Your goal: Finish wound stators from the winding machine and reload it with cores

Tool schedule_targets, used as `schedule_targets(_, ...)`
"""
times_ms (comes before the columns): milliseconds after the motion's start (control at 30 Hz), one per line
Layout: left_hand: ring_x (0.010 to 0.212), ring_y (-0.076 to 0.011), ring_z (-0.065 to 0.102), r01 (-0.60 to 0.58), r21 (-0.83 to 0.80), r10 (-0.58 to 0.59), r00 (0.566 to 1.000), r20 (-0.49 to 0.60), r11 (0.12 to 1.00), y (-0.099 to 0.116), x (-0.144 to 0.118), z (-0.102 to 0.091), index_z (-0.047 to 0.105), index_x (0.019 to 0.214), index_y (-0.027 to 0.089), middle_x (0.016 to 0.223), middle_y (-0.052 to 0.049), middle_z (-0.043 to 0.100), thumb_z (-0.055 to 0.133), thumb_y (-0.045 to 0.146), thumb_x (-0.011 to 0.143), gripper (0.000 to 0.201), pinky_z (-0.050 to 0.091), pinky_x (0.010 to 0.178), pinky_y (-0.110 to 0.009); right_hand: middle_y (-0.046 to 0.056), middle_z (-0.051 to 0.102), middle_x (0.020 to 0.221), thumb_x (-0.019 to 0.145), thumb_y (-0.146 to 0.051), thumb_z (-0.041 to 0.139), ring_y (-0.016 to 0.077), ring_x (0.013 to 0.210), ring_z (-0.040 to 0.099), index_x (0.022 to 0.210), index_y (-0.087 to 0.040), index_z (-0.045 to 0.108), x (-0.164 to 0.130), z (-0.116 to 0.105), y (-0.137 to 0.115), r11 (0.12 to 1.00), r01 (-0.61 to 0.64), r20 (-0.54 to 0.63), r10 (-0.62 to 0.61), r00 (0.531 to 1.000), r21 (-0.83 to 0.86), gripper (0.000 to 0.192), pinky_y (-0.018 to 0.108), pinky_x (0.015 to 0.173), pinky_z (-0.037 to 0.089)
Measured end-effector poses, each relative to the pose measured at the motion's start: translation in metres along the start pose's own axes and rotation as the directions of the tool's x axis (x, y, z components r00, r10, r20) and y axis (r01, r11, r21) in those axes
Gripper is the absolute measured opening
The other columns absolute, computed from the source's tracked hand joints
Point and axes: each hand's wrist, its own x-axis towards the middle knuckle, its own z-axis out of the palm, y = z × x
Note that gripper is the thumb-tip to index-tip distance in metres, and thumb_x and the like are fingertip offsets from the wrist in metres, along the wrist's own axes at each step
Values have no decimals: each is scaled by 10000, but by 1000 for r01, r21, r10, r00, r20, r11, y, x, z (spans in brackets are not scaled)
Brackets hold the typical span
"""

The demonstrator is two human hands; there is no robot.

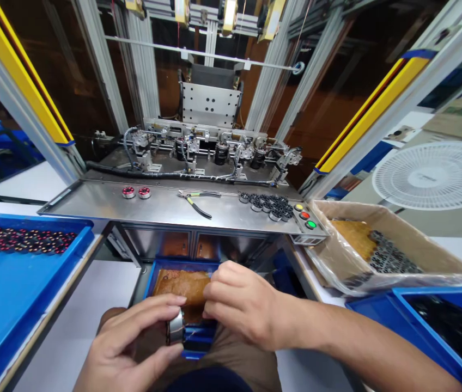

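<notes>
Fingers point(155, 305) of my left hand point(128, 343) pinch a small metal ring point(176, 326); my right hand point(241, 307) grips beside it. A loose pinch could drop it into the blue bin point(182, 265).

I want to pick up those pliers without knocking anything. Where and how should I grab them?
Probably by the dark handles, the end nearest you, coming from above and the front. The pliers lie flat on the steel shelf with handles splayed towards the front edge, jaws pointing left and back, and bare metal around them.
</notes>
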Motion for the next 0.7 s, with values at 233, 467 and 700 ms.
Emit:
schedule_targets(233,1080,-246,705,306,-476,-445,870,-212,824,2,3,6,772,980,268,1136,-59,764,823,260,689,296,574,884,-232,146,618,1239,855,-382,698,249,1185,560,1174,-163,622,38,11,124,854,-520,-131,513,848,-16,395,403,1047,430)
schedule_targets(467,1147,-208,671,243,-499,-398,888,-230,832,-17,-5,-3,757,1022,245,1163,-45,758,695,244,837,196,504,993,-237,268,313,1547,898,-547,575,381,1442,284,1459,-70,396,63,68,191,735,-649,26,665,746,-197,758,517,1159,243)
schedule_targets(700,1127,-190,675,274,-508,-465,834,-297,816,-3,-5,-1,749,991,253,1140,-28,763,694,249,844,156,508,1005,-251,241,389,1503,936,-525,504,405,1378,353,1408,-143,473,49,66,182,731,-646,81,674,734,-221,608,591,1101,246)
